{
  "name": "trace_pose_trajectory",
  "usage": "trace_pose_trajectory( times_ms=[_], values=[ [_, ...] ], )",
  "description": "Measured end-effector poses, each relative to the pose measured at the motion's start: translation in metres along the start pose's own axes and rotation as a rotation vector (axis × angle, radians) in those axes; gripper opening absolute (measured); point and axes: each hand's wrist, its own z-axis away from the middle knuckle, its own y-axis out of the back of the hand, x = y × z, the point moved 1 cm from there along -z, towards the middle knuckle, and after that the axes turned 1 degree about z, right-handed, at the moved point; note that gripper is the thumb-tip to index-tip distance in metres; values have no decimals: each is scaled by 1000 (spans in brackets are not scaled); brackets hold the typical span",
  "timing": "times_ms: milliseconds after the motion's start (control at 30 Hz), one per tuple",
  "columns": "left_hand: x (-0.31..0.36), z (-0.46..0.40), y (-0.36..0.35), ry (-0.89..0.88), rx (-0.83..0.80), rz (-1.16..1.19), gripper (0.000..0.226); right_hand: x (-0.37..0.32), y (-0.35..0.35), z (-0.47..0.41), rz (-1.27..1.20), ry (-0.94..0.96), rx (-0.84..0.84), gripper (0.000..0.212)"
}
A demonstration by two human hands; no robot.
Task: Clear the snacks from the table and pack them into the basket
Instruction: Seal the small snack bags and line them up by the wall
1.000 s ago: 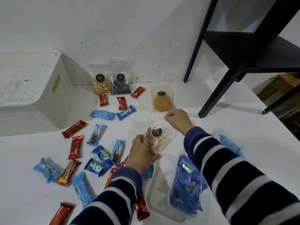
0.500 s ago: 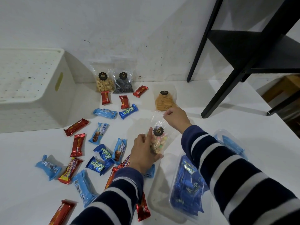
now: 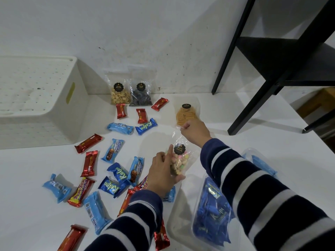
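Both hands hold one clear bag of pastel biscuits [image 3: 180, 161] with a black round label, just above the table's middle. My left hand [image 3: 163, 175] grips its lower part, index finger pointing up. My right hand [image 3: 194, 132] pinches the bag's top edge. A white perforated basket [image 3: 36, 98] stands at the far left, apart from both hands. Several red and blue wrapped snack bars [image 3: 112, 151] lie scattered between the basket and my left arm.
Three more clear bags sit by the wall: peanuts [image 3: 119, 93], dark rings [image 3: 140, 96], orange crackers [image 3: 185, 115]. A clear plastic tub [image 3: 183, 230] with blue packets lies under my right arm. A black stand's legs [image 3: 257, 98] rise at the right.
The biscuit bag has stayed in both hands and hardly moved. My right hand has drawn the top edge slightly up and away, stretching the bag.
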Motion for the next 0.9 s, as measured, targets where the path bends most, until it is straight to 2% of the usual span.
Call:
trace_pose_trajectory(
  times_ms=[100,233,333,500,600,767,900],
  values=[
    [0,0,0,-2,2,-5,110,-2,-2,-1,-28,20,32,15],
    [-1,0,-1,1,12,-4,110,-5,-4,-2,-25,29,-17,20],
    [-2,0,-2,-3,19,-5,109,-7,-5,-4,4,33,21,10],
    [-3,0,-3,-4,28,3,109,-10,-9,-4,9,15,18,9],
    [-2,0,-3,2,25,-2,109,-12,-10,-2,-9,7,0,17],
    [-3,1,-4,0,24,5,110,-14,-7,-2,3,-5,30,20],
    [-2,-2,-4,7,21,10,110,-5,3,0,70,15,-45,23]
  ],
)
